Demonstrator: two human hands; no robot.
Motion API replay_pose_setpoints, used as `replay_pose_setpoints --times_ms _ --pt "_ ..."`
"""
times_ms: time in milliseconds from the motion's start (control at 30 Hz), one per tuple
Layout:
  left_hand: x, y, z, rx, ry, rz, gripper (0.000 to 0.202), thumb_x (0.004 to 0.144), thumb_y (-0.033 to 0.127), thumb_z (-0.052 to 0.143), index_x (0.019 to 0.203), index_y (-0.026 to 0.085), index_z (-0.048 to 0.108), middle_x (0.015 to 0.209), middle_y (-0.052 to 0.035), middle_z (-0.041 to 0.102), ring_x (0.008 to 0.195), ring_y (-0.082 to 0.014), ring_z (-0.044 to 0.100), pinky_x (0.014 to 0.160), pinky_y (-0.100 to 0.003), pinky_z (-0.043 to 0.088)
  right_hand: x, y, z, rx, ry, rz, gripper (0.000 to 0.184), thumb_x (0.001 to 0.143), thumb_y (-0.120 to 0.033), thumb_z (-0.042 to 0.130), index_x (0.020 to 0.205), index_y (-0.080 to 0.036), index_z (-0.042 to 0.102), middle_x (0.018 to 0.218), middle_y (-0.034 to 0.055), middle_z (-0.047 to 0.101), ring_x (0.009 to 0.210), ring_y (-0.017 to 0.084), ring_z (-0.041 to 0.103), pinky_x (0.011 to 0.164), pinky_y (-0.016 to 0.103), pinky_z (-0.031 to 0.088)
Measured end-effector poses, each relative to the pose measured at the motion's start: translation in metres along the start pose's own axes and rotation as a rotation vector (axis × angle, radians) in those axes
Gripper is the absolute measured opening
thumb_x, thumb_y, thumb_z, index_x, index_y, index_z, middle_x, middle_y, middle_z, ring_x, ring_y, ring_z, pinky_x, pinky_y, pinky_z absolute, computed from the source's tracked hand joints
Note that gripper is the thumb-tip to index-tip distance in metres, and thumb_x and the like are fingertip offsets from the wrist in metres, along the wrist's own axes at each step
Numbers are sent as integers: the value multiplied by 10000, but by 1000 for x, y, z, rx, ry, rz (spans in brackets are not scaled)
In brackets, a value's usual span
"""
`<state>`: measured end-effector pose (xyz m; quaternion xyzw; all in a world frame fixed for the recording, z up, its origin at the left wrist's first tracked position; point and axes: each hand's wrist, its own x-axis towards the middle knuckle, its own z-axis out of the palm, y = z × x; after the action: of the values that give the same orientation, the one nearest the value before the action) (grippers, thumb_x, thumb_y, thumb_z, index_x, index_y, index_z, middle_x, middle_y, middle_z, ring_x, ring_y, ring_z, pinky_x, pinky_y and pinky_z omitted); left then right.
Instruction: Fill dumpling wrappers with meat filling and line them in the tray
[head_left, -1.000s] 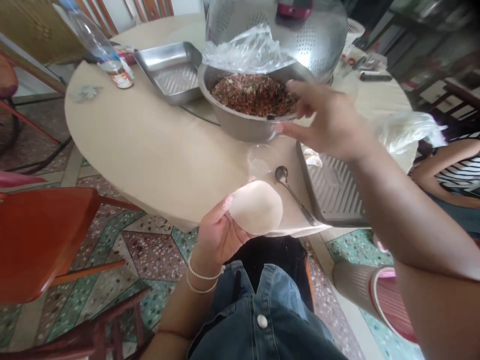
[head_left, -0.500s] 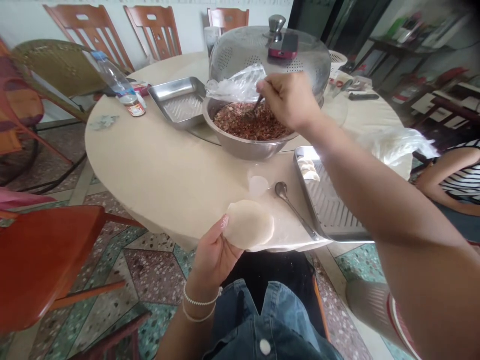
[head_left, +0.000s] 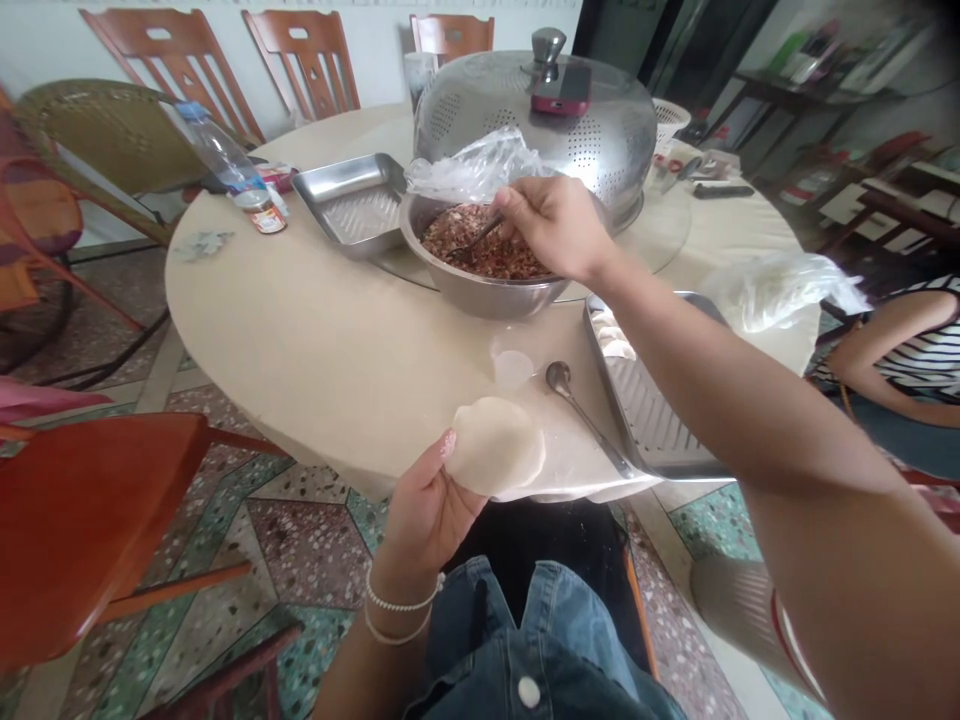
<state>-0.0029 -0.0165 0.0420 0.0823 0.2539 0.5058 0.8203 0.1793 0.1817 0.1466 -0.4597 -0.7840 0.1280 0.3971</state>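
My left hand (head_left: 427,510) holds a round white dough wrapper (head_left: 496,446) flat on its fingers, just off the table's near edge. My right hand (head_left: 551,228) is closed on the handle of a utensil (head_left: 469,243) whose tip sits in the minced filling (head_left: 480,252). The filling lies in a steel bowl (head_left: 487,294) on the round beige table (head_left: 315,340). A loose spoon (head_left: 581,410) lies on the table between the wrapper and a ridged steel tray (head_left: 660,425) that has a few folded dumplings (head_left: 611,335) at its far end.
A second steel tray (head_left: 352,200), a water bottle (head_left: 225,160), a perforated dome cover (head_left: 536,115) with a phone on top, and plastic bags (head_left: 780,285) sit on the table. Wooden chairs ring it. Another person's arm (head_left: 892,345) shows at right.
My right hand went from hovering open at the bowl's near rim to gripping the utensil in the filling, then drew it leftward. The camera tilted up. My left hand kept the wrapper steady.
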Motion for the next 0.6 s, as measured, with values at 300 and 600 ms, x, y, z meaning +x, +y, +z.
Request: replay_pose_setpoints --times_ms 300,600 --pt "0 -1 8 26 62 46 322 948 213 424 1084 201 716 1130 -38 743 1197 -199 625 1159 -390 381 -3 8 -8 319 151 338 284 994 -254 428 800 -151 608 515 -51 570 475 50 481 533 212 389" --pt "4 -2 7 240 24 113 328 940 333 425 1108 201 673 1229 -59 695 1303 -257 537 1143 -445 415 -7 24 -32 512 457 550 309 971 -170 375 712 -199 541 505 -25 547 452 49 427 481 249 313"
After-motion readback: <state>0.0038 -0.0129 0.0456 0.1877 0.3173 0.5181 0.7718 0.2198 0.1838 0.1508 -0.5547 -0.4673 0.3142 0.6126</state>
